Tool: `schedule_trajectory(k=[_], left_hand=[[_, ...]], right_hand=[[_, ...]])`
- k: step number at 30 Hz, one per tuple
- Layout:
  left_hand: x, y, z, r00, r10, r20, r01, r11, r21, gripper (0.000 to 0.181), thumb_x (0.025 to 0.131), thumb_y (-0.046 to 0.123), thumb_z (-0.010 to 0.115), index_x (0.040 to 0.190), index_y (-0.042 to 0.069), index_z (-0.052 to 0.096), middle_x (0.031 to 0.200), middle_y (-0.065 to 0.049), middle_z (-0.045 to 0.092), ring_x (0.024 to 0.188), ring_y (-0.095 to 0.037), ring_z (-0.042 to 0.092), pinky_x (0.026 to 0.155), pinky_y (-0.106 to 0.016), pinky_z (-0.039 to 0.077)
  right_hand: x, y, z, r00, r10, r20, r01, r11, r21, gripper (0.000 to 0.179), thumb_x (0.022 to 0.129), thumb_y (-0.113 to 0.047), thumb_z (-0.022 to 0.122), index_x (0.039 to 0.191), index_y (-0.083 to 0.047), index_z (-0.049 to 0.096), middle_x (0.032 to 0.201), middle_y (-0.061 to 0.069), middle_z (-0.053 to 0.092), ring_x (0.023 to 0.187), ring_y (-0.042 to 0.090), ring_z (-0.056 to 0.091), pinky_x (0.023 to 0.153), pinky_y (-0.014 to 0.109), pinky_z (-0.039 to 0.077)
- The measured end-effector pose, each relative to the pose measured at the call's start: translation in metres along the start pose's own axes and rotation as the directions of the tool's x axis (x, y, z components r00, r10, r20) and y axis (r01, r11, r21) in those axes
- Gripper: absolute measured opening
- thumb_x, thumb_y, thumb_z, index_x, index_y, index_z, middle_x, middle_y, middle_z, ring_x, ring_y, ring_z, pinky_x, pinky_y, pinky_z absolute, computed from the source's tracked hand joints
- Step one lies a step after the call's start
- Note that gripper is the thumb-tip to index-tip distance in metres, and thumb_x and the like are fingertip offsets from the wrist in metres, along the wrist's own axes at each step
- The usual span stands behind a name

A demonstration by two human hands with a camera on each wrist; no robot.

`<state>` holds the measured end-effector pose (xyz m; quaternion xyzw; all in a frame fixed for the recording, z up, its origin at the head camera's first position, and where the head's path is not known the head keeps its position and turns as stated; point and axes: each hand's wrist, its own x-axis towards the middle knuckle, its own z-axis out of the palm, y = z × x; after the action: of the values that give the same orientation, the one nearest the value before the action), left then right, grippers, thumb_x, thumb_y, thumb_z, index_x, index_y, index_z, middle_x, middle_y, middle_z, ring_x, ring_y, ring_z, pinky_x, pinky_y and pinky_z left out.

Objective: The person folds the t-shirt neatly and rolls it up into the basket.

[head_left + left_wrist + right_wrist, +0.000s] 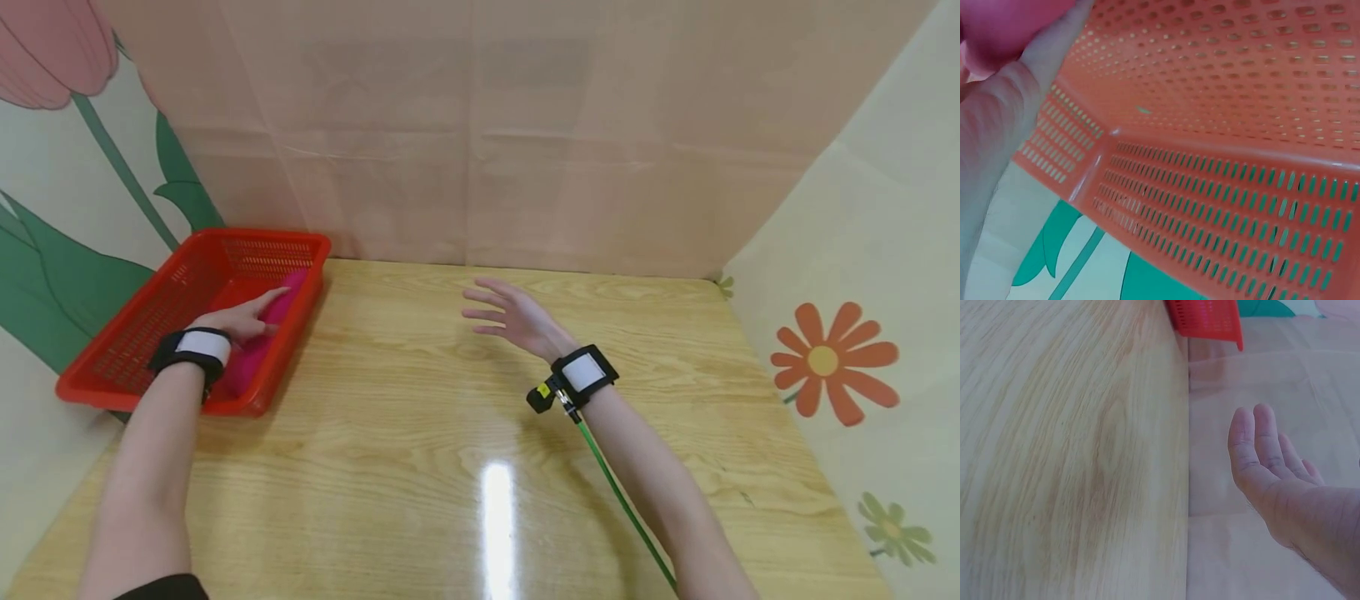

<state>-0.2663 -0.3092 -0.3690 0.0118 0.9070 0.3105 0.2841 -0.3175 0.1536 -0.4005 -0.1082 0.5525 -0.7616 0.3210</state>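
Note:
A long, smooth, bright pink object (279,310) lies along the right inner wall of a red plastic basket (258,400); its exact kind does not show. My left hand (238,321) reaches down into the basket and grips this pink object, finger and thumb spread across it. In the left wrist view the pink surface (1010,31) bulges beside the thumb, and part of the fingers is hidden behind it. Over the table, well to the right of the basket, my right hand (517,317) hovers with fingers extended and apart, holding nothing.
The basket stands at the left of a wood-grain table (390,467), its slotted wall (1222,206) close to a flower-printed side sheet (112,183). A pinkish-brown sheet (465,150) hangs behind the table. A green cable (622,500) runs along my right forearm.

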Motion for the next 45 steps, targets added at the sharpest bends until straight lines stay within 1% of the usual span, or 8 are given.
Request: schedule_trajectory(k=[16, 21, 24, 28, 31, 34, 41, 45], left_hand=[[-0.009, 0.008, -0.002, 0.995, -0.088, 0.042, 0.090, 0.994, -0.054, 0.088, 0.102, 0.023, 0.049, 0.157, 0.026, -0.019, 0.157, -0.037, -0.002, 0.137, -0.059, 0.011, 0.104, -0.065, 0.038], [-0.005, 0.021, -0.011, 0.993, 0.019, -0.115, -0.016, 0.999, 0.027, 0.085, 0.106, 0.025, 0.044, 0.157, 0.008, -0.021, 0.161, -0.037, -0.010, 0.146, -0.060, 0.000, 0.117, -0.072, 0.017], [0.003, 0.044, -0.010, 0.943, 0.133, -0.304, -0.102, 0.988, 0.117, 0.081, 0.106, 0.025, 0.042, 0.157, 0.000, -0.015, 0.161, -0.038, -0.002, 0.149, -0.057, 0.003, 0.120, -0.070, 0.007], [0.015, 0.086, 0.007, 0.807, 0.240, -0.540, -0.151, 0.967, 0.204, 0.074, 0.103, 0.024, 0.046, 0.160, 0.001, 0.005, 0.159, -0.038, 0.021, 0.148, -0.056, 0.016, 0.121, -0.067, 0.014], [0.024, 0.114, 0.025, 0.697, 0.312, -0.645, -0.165, 0.946, 0.279, 0.068, 0.101, 0.024, 0.048, 0.158, 0.003, 0.019, 0.156, -0.035, 0.030, 0.148, -0.053, 0.021, 0.122, -0.064, 0.016], [0.036, 0.131, 0.045, 0.646, 0.359, -0.673, -0.156, 0.926, 0.344, 0.065, 0.102, 0.027, 0.048, 0.158, 0.006, 0.022, 0.157, -0.031, 0.029, 0.151, -0.049, 0.016, 0.124, -0.061, 0.012], [0.065, 0.134, 0.085, 0.701, 0.342, -0.625, -0.069, 0.906, 0.418, 0.071, 0.105, 0.050, 0.037, 0.163, 0.021, 0.008, 0.170, -0.018, 0.003, 0.158, -0.038, -0.007, 0.126, -0.059, -0.001], [0.072, 0.127, 0.098, 0.733, 0.332, -0.594, -0.041, 0.893, 0.448, 0.073, 0.104, 0.057, 0.032, 0.163, 0.025, 0.002, 0.171, -0.014, -0.004, 0.158, -0.035, -0.011, 0.126, -0.058, -0.005]], right_hand=[[-0.012, 0.000, -0.019, 1.000, 0.004, -0.018, -0.004, 1.000, -0.015, 0.055, 0.111, -0.033, 0.032, 0.160, -0.013, 0.018, 0.166, 0.015, 0.026, 0.151, 0.041, 0.027, 0.125, 0.057, 0.019], [-0.020, -0.006, -0.031, 0.999, -0.014, -0.043, 0.010, 0.996, -0.090, 0.056, 0.112, -0.033, 0.029, 0.162, -0.013, 0.013, 0.167, 0.015, 0.023, 0.152, 0.040, 0.028, 0.125, 0.056, 0.020], [-0.026, -0.012, -0.039, 0.994, -0.055, -0.090, 0.041, 0.987, -0.153, 0.057, 0.112, -0.032, 0.030, 0.161, -0.011, 0.012, 0.167, 0.017, 0.022, 0.151, 0.041, 0.029, 0.124, 0.057, 0.021], [-0.035, -0.020, -0.048, 0.976, -0.139, -0.168, 0.083, 0.949, -0.303, 0.055, 0.111, -0.028, 0.036, 0.158, -0.007, 0.019, 0.164, 0.020, 0.026, 0.148, 0.043, 0.031, 0.122, 0.059, 0.024], [-0.044, -0.025, -0.055, 0.953, -0.215, -0.211, 0.068, 0.835, -0.546, 0.057, 0.109, -0.031, 0.041, 0.158, -0.007, 0.024, 0.163, 0.022, 0.028, 0.148, 0.044, 0.031, 0.121, 0.060, 0.026], [-0.053, -0.026, -0.068, 0.930, -0.286, -0.232, -0.009, 0.613, -0.790, 0.064, 0.107, -0.038, 0.044, 0.159, -0.008, 0.023, 0.164, 0.022, 0.026, 0.151, 0.043, 0.027, 0.120, 0.061, 0.025], [-0.075, -0.013, -0.102, 0.852, -0.464, -0.242, -0.255, 0.035, -0.966, 0.071, 0.103, -0.043, 0.049, 0.160, -0.009, 0.023, 0.165, 0.026, 0.022, 0.152, 0.048, 0.018, 0.120, 0.070, 0.013], [-0.085, -0.005, -0.118, 0.817, -0.508, -0.274, -0.359, -0.075, -0.930, 0.074, 0.101, -0.048, 0.050, 0.160, -0.013, 0.024, 0.167, 0.023, 0.016, 0.154, 0.047, 0.011, 0.120, 0.071, 0.004]])
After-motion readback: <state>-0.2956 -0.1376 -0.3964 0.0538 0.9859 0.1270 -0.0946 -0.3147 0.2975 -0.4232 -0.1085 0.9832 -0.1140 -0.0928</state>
